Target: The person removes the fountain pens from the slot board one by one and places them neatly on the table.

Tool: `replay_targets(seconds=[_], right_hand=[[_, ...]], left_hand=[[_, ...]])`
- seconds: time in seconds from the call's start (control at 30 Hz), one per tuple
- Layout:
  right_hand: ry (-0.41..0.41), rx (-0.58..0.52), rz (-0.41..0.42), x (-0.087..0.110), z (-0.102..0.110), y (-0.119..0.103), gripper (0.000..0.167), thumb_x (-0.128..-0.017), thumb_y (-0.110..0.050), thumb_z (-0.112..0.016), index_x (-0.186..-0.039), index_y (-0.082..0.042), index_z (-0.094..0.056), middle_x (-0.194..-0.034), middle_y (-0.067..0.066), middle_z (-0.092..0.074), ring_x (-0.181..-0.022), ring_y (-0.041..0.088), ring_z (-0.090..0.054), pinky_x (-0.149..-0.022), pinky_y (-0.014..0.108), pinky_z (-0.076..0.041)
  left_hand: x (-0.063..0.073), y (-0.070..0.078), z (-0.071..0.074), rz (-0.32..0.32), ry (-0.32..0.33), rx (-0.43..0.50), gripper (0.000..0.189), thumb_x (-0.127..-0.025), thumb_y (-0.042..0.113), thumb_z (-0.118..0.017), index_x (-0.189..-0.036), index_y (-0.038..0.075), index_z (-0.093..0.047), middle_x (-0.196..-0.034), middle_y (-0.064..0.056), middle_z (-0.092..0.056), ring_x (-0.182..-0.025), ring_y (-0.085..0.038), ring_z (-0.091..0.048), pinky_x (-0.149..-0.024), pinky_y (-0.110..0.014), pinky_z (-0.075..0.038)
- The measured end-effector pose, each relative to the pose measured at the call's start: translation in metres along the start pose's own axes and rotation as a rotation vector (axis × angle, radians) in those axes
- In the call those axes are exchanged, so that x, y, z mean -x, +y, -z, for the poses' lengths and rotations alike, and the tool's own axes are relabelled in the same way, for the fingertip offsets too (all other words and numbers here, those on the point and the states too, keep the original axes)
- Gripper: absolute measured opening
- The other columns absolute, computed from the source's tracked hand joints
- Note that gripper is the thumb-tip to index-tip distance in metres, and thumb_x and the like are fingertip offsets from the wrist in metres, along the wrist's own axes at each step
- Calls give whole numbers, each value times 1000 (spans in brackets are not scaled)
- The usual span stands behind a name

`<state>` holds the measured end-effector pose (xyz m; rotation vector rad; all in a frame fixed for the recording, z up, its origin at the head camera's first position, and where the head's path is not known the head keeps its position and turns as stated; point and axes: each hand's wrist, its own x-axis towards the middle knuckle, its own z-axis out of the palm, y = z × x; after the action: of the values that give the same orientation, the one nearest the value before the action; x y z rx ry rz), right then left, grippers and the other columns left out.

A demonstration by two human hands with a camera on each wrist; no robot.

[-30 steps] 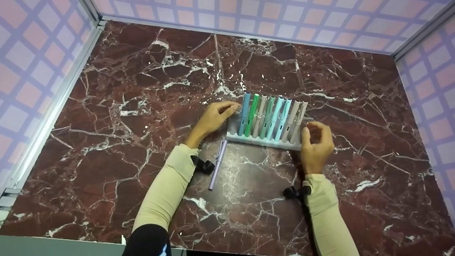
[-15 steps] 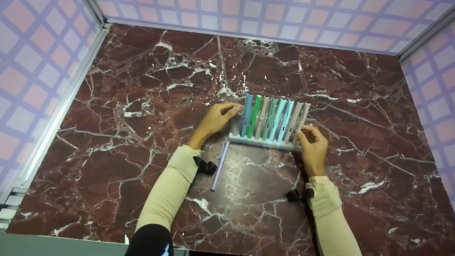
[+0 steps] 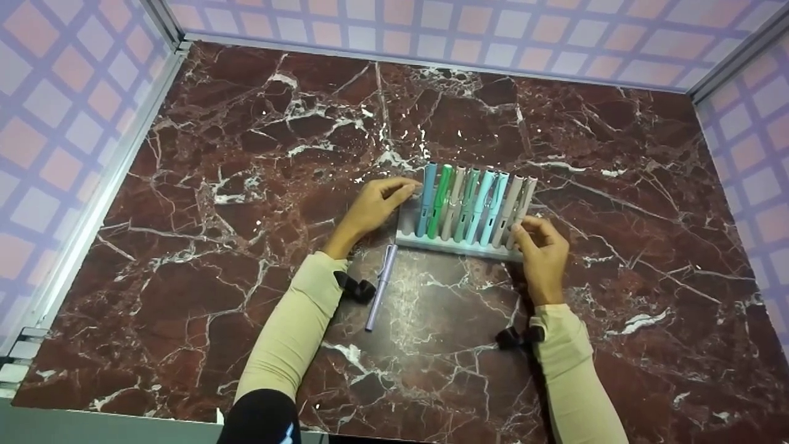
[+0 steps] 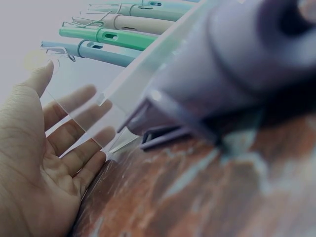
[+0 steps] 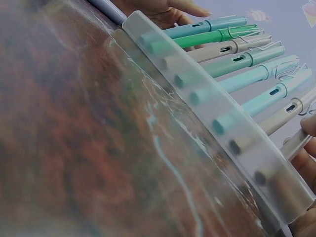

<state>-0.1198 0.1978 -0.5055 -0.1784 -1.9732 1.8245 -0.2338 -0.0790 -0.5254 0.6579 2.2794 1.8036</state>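
A clear pen stand (image 3: 459,248) holds several upright capped pens in a row: blue, green, taupe and light blue. My left hand (image 3: 377,203) is at the stand's left end, thumb at the top corner; in the left wrist view its fingers (image 4: 74,131) show through the clear back panel. With thumb and fingers my right hand (image 3: 543,256) pinches the rightmost taupe pen (image 5: 296,144), whose lower end sits in the stand's frosted base (image 5: 217,128). A purple pen (image 3: 381,288) lies on the table by the left wrist, its top close to the stand's left front corner.
The table (image 3: 246,296) has a dark red marble pattern with white veins. Checked panels (image 3: 468,37) in metal frames stand along the back and both sides. Black camera straps (image 3: 354,287) are on both wrists.
My right hand has moved left from the stand's right end onto the rightmost taupe pen and stays there. The left hand and the purple pen keep their places.
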Motion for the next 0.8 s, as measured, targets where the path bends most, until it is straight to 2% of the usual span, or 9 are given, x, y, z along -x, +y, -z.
replay_targets(seconds=[0.4,0.8], right_hand=[[-8,-46,-29,-1,1,1,8,-90,10,-65,-96,14,-66,-78,-2,-71,-59,8,-60,-59,19,-50],[-1,-52,-33,-1,0,1,6,-90,11,-64,-95,14,-66,-77,-2,-70,-59,7,-60,-59,19,-50]], left_hand=[[1,1,1,-18,-3,6,28,-103,21,-57,-121,3,-70,-118,-13,-72,-109,-25,-67,-101,-34,-50],[1,2,0,-3,-3,5,29,-103,20,-56,-122,3,-69,-119,-14,-72,-110,-26,-67,-100,-33,-50]])
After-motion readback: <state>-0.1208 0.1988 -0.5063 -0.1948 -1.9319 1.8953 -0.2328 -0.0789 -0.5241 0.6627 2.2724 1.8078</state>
